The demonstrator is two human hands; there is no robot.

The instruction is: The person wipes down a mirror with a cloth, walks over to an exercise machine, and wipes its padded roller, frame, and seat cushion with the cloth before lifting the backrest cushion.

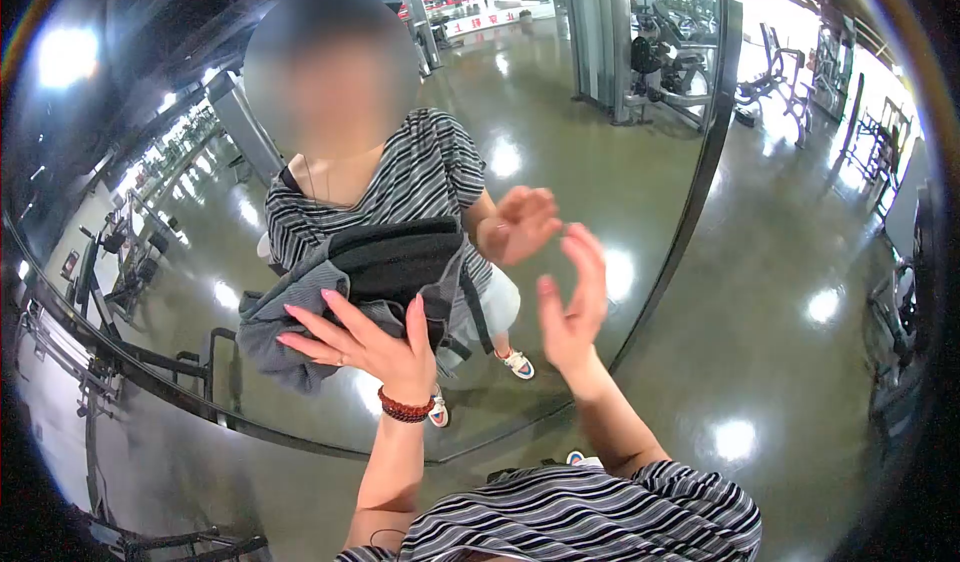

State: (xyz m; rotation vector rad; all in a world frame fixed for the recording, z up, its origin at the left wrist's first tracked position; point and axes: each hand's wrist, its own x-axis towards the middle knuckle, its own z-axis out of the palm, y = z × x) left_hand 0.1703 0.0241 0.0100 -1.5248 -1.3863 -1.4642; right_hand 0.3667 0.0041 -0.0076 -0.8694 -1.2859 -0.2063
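Note:
My left hand (370,347), with a beaded bracelet (405,405) at its wrist, holds a soft grey and black bag (395,260) out in front of me. Its fingers are spread across the near side of the bag, and the thumb points up. A dark strap (476,312) hangs from the bag's right side. To the right of the bag, my right hand (575,307) is raised and apart from it, with thumb and fingers separated and nothing between them. The underside of the bag is partly hidden behind my left hand.
A large mirror ahead reflects a person in a striped top (425,157) and a raised hand (520,224). Its dark frame edge (668,252) runs down the right. Gym machines (600,42) appear in the reflection, and more equipment (780,77) stands along the right side.

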